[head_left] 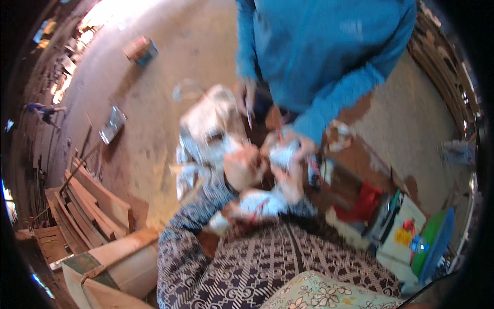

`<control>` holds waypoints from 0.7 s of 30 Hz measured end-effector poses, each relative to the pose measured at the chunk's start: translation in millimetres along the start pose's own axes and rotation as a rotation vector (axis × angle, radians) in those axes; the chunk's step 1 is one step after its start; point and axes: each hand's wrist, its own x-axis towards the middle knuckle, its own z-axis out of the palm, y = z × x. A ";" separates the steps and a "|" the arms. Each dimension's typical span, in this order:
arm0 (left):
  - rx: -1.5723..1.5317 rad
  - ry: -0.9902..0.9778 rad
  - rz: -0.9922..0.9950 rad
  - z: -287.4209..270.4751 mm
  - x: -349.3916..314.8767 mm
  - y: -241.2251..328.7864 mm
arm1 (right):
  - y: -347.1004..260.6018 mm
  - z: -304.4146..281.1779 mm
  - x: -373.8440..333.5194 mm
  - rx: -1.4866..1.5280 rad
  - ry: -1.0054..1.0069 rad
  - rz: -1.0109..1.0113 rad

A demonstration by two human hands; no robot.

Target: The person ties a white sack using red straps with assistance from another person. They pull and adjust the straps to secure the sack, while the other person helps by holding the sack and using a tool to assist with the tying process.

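Note:
The picture is smeared by motion. My left hand (243,167) is curled like a fist over the wooden table (355,170), beside crumpled white wrapping (208,136). My right hand (291,181) reaches up to a small white wad (283,153) and seems to pinch it. A person in a blue top (324,46) stands opposite. One hand of that person (304,147) touches the same wad, and the other (247,98) holds a thin pen-like stick. A white bundle with a red string (260,202) lies just below my hands, against my patterned sleeves.
On the table's right stand a red object (366,202), a white box with coloured pictures (404,229) and a green and blue plate-like thing (435,244). Wooden planks (90,206) are stacked at left on the dirt floor. A small box (140,50) and a shiny tin (112,124) lie farther off.

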 end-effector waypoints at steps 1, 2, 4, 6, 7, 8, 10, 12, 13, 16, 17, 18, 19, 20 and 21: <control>-0.122 -0.005 -0.111 0.7 -1.5 0.7 | -9.3 -3.5 -2.1 -0.017 -0.017 0.070; -0.213 -0.001 -0.214 -2.8 -1.3 0.5 | -22.3 -2.2 -0.3 -0.010 -0.040 0.120; -0.358 -0.094 -0.361 -6.0 0.3 -1.6 | -20.7 1.8 -0.6 0.264 0.018 0.176; -0.509 -0.135 -0.471 -6.4 -2.5 -4.5 | -27.6 4.0 4.2 0.236 -0.014 0.106; -0.649 -0.152 -0.560 -3.0 -3.7 -8.0 | -22.5 5.1 4.0 0.285 -0.005 0.150; -0.788 -0.165 -0.649 -1.4 -6.0 -8.8 | -18.8 5.3 3.3 0.333 0.004 0.193; -1.008 -0.218 -0.756 -1.3 -9.9 -11.7 | -18.7 2.7 2.5 0.333 -0.011 0.206; -1.066 -0.199 -0.749 1.2 -10.8 -13.4 | -19.1 1.4 3.4 0.371 -0.013 0.277; -1.075 -0.191 -0.782 0.2 -7.6 -12.4 | -13.9 3.9 5.3 0.391 0.002 0.227; -1.063 -0.186 -0.843 -1.6 2.0 -8.5 | -10.8 1.1 6.2 0.372 -0.040 0.229; -1.032 -0.196 -0.837 -0.1 4.3 -8.8 | -12.2 0.9 6.5 0.364 -0.042 0.209; -1.001 -0.206 -0.831 1.3 5.8 -9.4 | -15.0 1.1 7.1 0.356 -0.045 0.189; -0.963 -0.215 -0.822 2.5 6.5 -10.8 | -16.6 1.1 7.6 0.347 -0.047 0.168; -0.924 -0.223 -0.812 3.5 6.9 -12.4 | -16.4 0.7 7.8 0.330 -0.042 0.167; -0.886 -0.232 -0.802 4.2 7.1 -13.0 | -16.0 0.2 8.0 0.313 -0.037 0.165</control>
